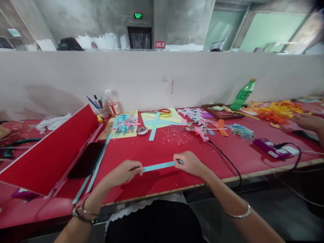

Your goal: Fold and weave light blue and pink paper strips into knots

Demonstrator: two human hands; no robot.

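Note:
A light blue paper strip [159,166] is stretched between my two hands, just above the red tabletop near its front edge. My left hand [128,170] pinches the strip's left end. Closed in a fist, my right hand [188,163] grips the other end, and a bit of blue shows at its curled fingers. Beyond my hands another light blue strip [154,126] lies across pale sheets of paper [165,118]. Red-and-yellow scissors [164,113] rest on those sheets. A pink glue gun [198,132] lies further right, its black cord running to the table edge.
On the left, a red board [58,148] leans beside a black phone [86,160] and more blue strips [100,162]. Fringed paper pieces [124,123] lie behind. A green bottle [243,94], a purple power strip [272,148] and another person's hand [307,120] are at right.

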